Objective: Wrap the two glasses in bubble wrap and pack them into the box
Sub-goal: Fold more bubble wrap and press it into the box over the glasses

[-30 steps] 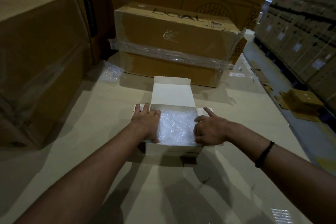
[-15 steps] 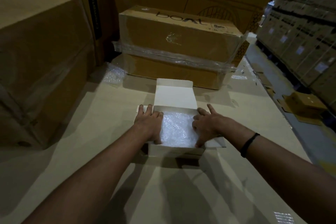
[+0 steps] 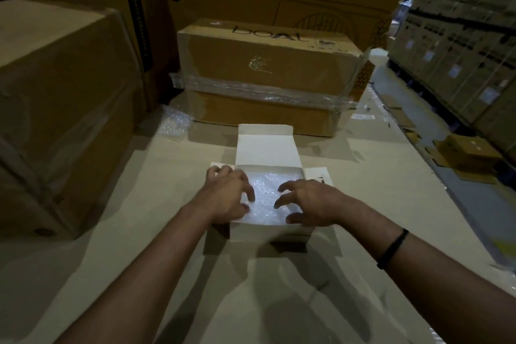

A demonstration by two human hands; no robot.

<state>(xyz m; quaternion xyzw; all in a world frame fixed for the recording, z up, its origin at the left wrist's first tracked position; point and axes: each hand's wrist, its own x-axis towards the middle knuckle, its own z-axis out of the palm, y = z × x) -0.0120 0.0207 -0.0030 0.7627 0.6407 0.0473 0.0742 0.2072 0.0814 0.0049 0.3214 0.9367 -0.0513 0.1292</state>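
A small white box [image 3: 268,232] stands open on the cardboard work surface [image 3: 251,293], its lid flap [image 3: 268,148] raised at the far side. Bubble wrap [image 3: 266,193] fills the inside; the glasses themselves are hidden under it. My left hand [image 3: 226,198] lies over the box's left edge with bent fingers touching the wrap. Over the right half hovers my right hand [image 3: 307,204], fingers spread and bent, tips down on the wrap. Neither hand visibly grips anything.
A loose piece of bubble wrap [image 3: 174,121] lies at the back left. A large carton [image 3: 61,109] stands on the left, and a film-wrapped carton stack [image 3: 268,64] just behind the box. To the right the surface drops to an aisle with a small carton [image 3: 469,151] and stacked cartons [image 3: 460,36].
Both hands have moved from the box's side edges inward onto the bubble wrap, and their fingers have bent. The right side flap now shows.
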